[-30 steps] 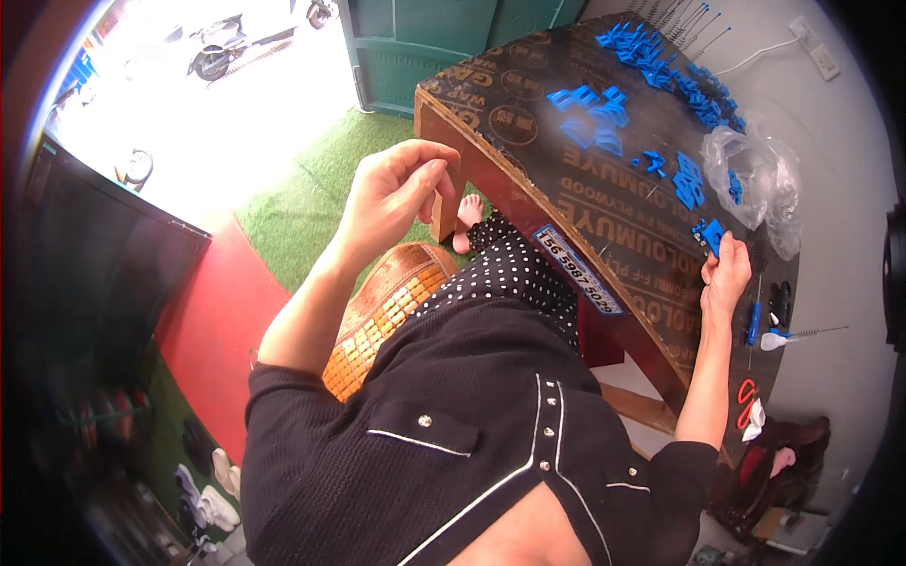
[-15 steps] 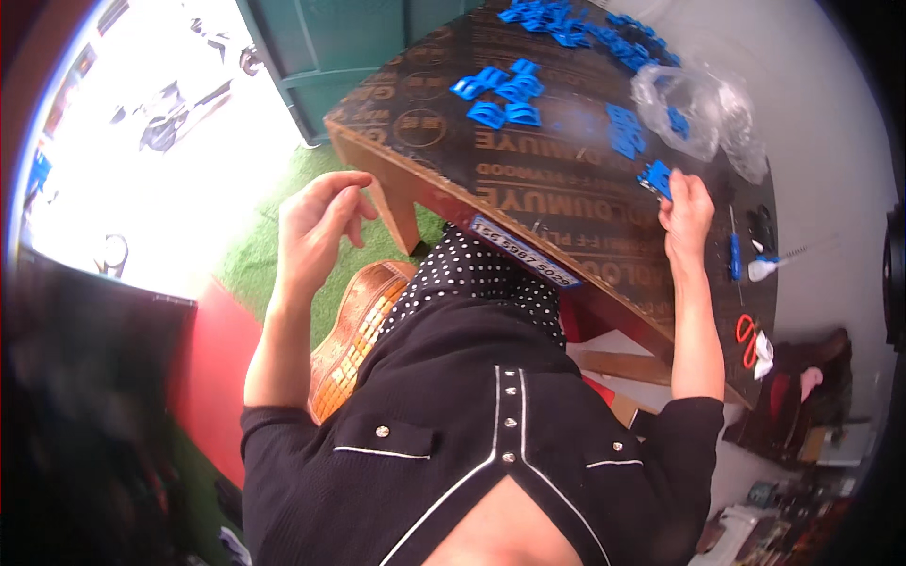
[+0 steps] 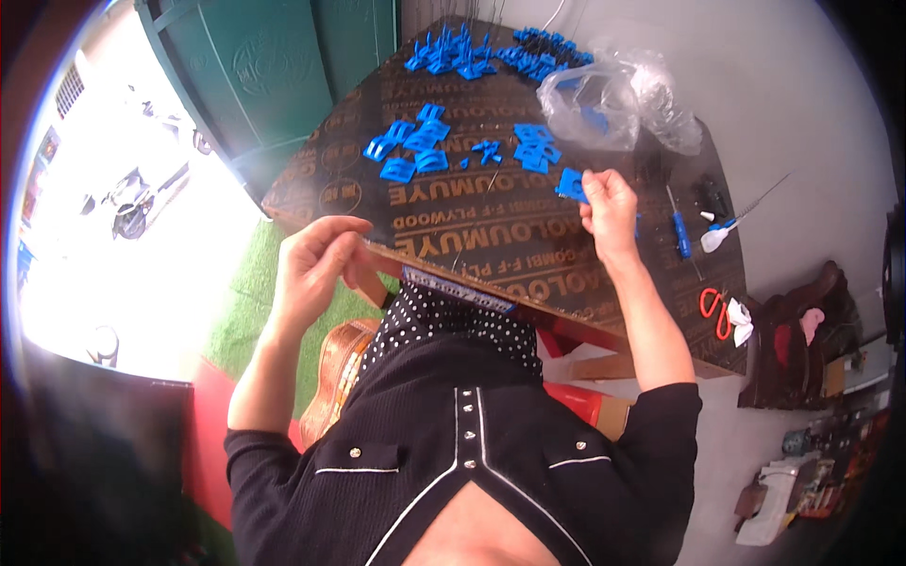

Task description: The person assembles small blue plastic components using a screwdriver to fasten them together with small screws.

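Observation:
My right hand [image 3: 612, 215] is closed over the table, pinching a small blue plastic piece [image 3: 572, 185] between thumb and fingers. My left hand [image 3: 319, 264] is at the table's near-left edge, thumb and fingers drawn together; anything between them is too small to make out. Just beyond the held piece lies a stack of flat blue pieces [image 3: 535, 148]. Left of that stack are a few tiny blue parts [image 3: 486, 151] and a group of curved blue pieces [image 3: 415, 141].
The dark plywood table [image 3: 377, 198] carries upright blue parts [image 3: 451, 52], blue-and-black parts [image 3: 543, 54] and a clear plastic bag [image 3: 604, 113] at the back. Along its right side lie a blue-handled screwdriver [image 3: 681, 234], a brush [image 3: 722, 233] and orange-handled scissors [image 3: 717, 313].
My view has shifted, so the table appears lower and further left. The right hand still holds the blue piece near the flat stack. My left hand is slightly further over the table edge.

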The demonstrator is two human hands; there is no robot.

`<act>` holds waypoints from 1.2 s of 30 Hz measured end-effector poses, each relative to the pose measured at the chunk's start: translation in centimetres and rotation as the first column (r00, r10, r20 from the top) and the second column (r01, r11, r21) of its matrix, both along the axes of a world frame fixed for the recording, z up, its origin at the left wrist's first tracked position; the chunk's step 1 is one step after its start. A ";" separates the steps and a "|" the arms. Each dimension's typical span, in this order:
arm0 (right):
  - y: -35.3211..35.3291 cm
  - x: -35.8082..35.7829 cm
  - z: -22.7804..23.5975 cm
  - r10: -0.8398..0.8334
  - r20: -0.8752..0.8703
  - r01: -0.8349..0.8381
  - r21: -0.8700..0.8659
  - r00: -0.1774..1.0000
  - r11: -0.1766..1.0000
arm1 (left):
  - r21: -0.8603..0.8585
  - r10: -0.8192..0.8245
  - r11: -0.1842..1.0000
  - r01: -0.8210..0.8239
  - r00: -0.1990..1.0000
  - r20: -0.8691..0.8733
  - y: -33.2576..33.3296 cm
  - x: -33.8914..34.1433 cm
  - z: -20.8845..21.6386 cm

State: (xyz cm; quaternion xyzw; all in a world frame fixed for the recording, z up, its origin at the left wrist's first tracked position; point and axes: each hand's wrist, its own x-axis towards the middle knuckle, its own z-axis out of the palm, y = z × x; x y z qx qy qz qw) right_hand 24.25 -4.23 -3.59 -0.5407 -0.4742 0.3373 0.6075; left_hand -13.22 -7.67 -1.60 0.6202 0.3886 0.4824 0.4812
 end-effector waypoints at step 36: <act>-1.3 -1.6 -0.3 0.192 -0.121 -0.203 -0.088 0.974 0.975 | -0.263 -0.584 0.774 0.577 0.810 0.056 10.2 18.2 -0.8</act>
